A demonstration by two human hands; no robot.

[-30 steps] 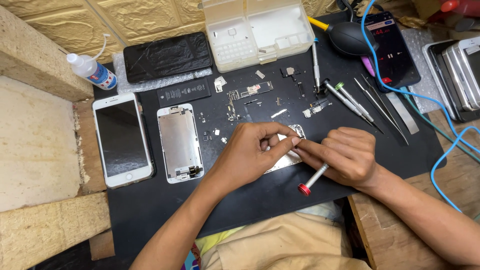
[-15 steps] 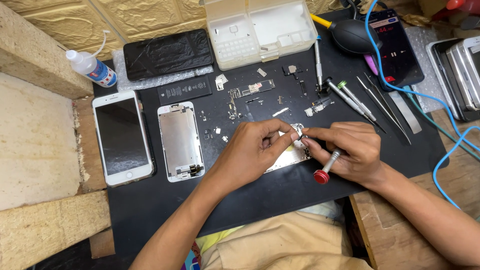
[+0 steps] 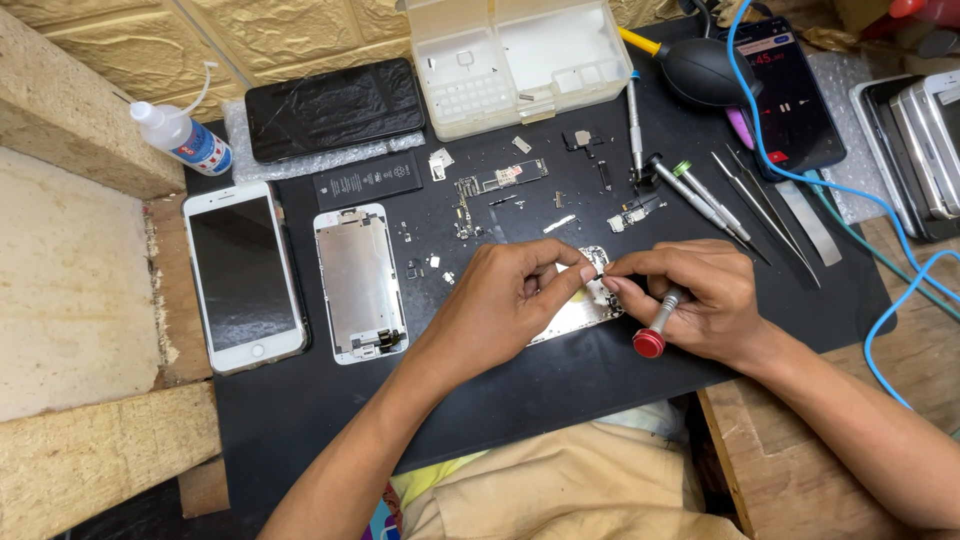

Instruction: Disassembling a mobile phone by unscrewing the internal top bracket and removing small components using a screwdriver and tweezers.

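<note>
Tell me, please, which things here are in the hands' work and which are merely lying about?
In hand: left hand, right hand, opened phone body, red-capped screwdriver.
Lying about: white phone, screen assembly, black battery, dropper bottle, tweezers.

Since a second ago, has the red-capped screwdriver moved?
Yes. The red-capped screwdriver swung upright in the right hand, its cap closer to the open phone housing.

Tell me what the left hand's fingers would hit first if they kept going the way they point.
Probably the right hand's fingertips: the left hand points right across the open phone body, nearly touching them; depth is unclear.
</note>
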